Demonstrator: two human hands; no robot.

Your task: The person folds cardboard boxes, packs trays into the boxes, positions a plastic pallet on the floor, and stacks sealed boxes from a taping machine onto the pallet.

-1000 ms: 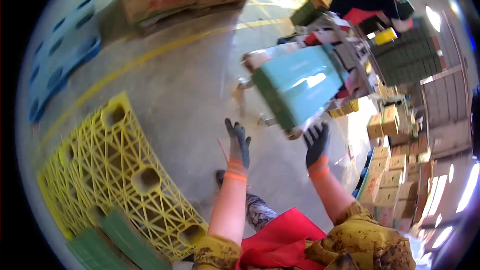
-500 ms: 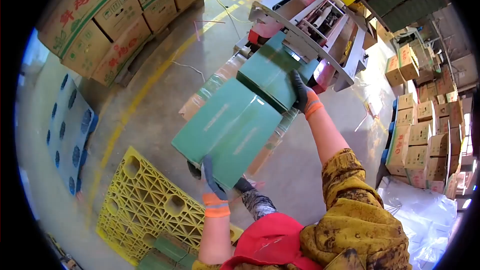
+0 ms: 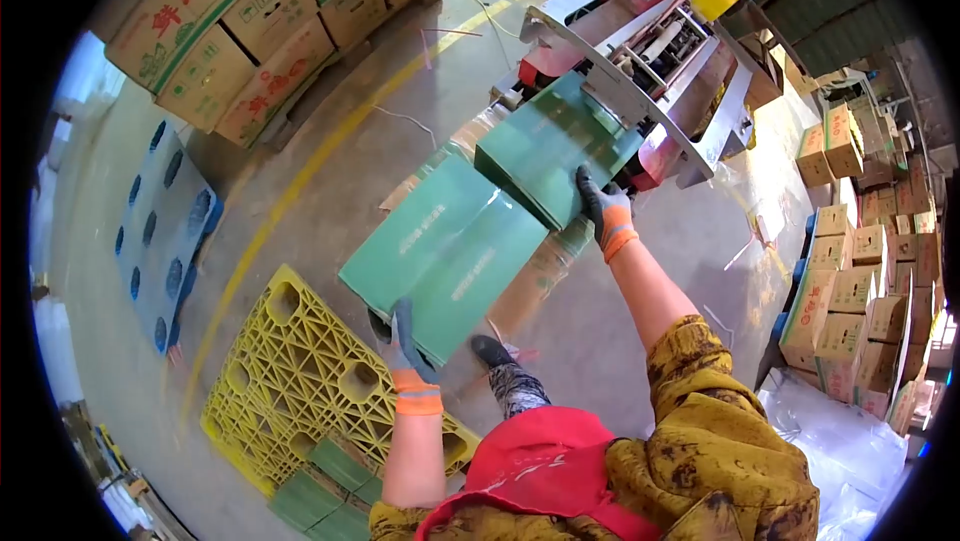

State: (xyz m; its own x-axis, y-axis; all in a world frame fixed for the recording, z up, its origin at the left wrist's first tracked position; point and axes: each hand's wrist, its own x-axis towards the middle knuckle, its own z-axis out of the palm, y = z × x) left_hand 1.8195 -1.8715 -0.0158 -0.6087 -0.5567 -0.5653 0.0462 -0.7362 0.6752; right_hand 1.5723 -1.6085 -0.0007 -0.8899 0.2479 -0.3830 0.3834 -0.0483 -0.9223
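Two green boxes lie end to end on a taped cardboard surface. The nearer green box (image 3: 445, 256) has my left hand (image 3: 405, 346) at its lower left corner, thumb over the top and the other fingers partly hidden beside it. On the farther green box (image 3: 550, 151), my right hand (image 3: 603, 209) rests against the right side near the seam between the boxes, fingers pointing forward. The far box's other end reaches in under the metal frame of the taping machine (image 3: 650, 56).
A yellow pallet (image 3: 310, 381) with green boxes (image 3: 335, 486) lies at lower left. Beyond it are a blue pallet (image 3: 165, 226) and stacked brown cartons (image 3: 270, 11). More cartons (image 3: 840, 286) and plastic sheeting (image 3: 830, 441) are at right.
A second ago my hands were apart from the boxes, fingers spread; now both touch them. Over the last half second the boxes have barely moved, and the view has shifted slightly.
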